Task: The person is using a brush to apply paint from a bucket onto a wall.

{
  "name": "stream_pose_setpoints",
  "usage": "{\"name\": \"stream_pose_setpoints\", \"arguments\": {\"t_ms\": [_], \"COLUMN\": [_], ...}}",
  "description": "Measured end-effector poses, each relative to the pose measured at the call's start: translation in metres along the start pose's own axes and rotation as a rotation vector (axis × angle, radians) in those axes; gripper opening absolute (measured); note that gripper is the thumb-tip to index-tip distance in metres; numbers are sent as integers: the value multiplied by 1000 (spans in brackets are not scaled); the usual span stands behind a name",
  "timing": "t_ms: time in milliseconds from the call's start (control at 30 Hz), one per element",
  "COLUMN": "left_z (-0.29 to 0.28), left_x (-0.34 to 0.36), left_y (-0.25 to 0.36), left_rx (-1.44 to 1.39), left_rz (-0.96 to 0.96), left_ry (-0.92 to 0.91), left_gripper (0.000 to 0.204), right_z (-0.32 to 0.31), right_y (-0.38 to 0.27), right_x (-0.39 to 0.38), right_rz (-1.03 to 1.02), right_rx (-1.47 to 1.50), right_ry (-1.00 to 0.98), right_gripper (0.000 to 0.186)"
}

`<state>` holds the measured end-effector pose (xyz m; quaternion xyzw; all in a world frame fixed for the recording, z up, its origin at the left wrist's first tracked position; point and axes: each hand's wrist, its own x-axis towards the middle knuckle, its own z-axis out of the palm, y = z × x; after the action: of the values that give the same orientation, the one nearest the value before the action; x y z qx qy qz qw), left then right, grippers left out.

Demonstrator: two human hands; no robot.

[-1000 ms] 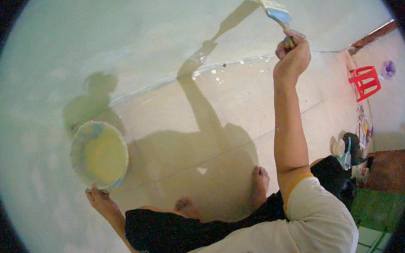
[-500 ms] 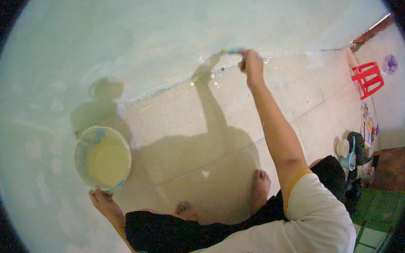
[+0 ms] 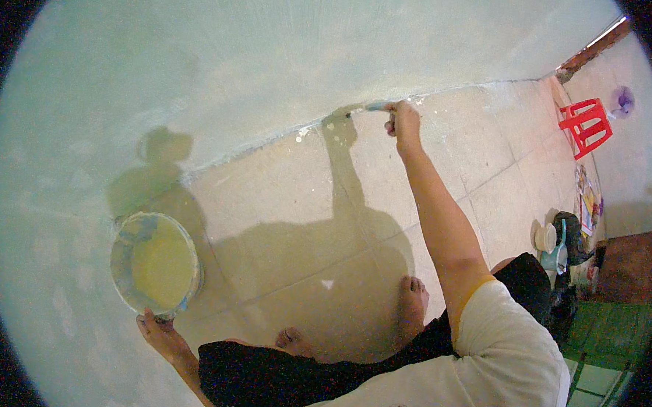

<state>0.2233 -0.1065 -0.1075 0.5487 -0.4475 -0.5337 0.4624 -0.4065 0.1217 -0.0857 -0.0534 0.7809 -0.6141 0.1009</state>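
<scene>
Paintbrush (image 3: pixel 377 106), grasped in right hand (image 3: pixel 404 123), lies at nine o'clock from it, long axis nine-to-three near wall-floor seam (image 3: pixel 461 86); bucket (image 3: pixel 122 266), gripped by left hand (image 3: pixel 158 330), at eight.

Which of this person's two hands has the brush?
The right hand: its fingers are closed around the brush, near the bottom of the wall, whereas the left hand holds the bucket at its rim.

A white shirt (image 3: pixel 464 376) with a yellow-edged short sleeve (image 3: pixel 493 315) tops black shorts (image 3: pixel 294 380).
</scene>
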Motion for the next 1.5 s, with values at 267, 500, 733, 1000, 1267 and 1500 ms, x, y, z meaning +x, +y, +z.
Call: {"name": "stream_pose_setpoints", "arguments": {"t_ms": [267, 500, 733, 1000, 1267, 1500], "left_z": [9, -14, 3, 18, 23, 18], "left_x": [-6, 2, 2, -10, -17, -19], "left_y": [16, 0, -2, 19, 22, 23], "left_rx": [49, 37, 34, 124, 91, 34], "left_rz": [-11, 11, 9, 33, 27, 56], "left_ry": [0, 5, -12, -1, 6, -65], "left_gripper": [27, 28, 27, 30, 32, 27], "right_z": [-23, -56, -25, -10, -41, -33], "right_y": [-84, -176, -24, -154, -370, -335], "right_x": [19, -28, 24, 9, -94, -125], "right_rz": [-311, -407, -37, -212, -696, -725], "right_rx": [-44, 307, -116, -43, 290, 101], "right_ry": [55, 264, 41, -40, 56, -68], "right_gripper": [32, 23, 32, 31, 24, 26]}}
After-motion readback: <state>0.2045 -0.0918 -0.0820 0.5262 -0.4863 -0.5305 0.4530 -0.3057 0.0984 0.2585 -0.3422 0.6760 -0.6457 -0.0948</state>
